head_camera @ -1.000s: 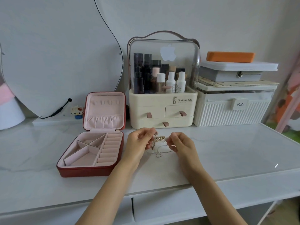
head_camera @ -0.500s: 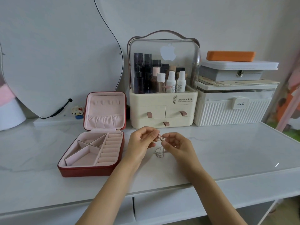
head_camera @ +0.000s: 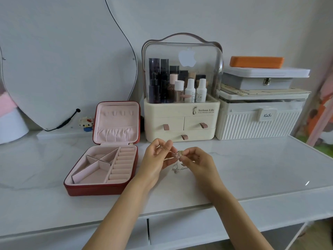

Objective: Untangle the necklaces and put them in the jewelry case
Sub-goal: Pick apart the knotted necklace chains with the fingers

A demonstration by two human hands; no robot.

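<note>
A tangle of thin gold and silver necklaces [head_camera: 177, 156] hangs between my two hands, just above the white marble tabletop, with loose loops drooping below. My left hand [head_camera: 158, 159] pinches a chain on the left side of the knot. On the right side, my right hand [head_camera: 196, 160] pinches the knot with curled fingers. The red jewelry case [head_camera: 100, 188] lies open to the left of my hands, its pink lining showing divided compartments and ring rolls, its lid upright.
Behind my hands stands a cream cosmetics organizer [head_camera: 182, 121] with a clear domed lid and drawers. A white ribbed box [head_camera: 259, 123] with stacked boxes on top sits to its right. A large mirror [head_camera: 63, 60] leans at the back left. The table's front edge [head_camera: 180, 210] runs below my wrists.
My hands have drawn closer together around the knot, and the left hand has pulled a strand of chain up and to the left.
</note>
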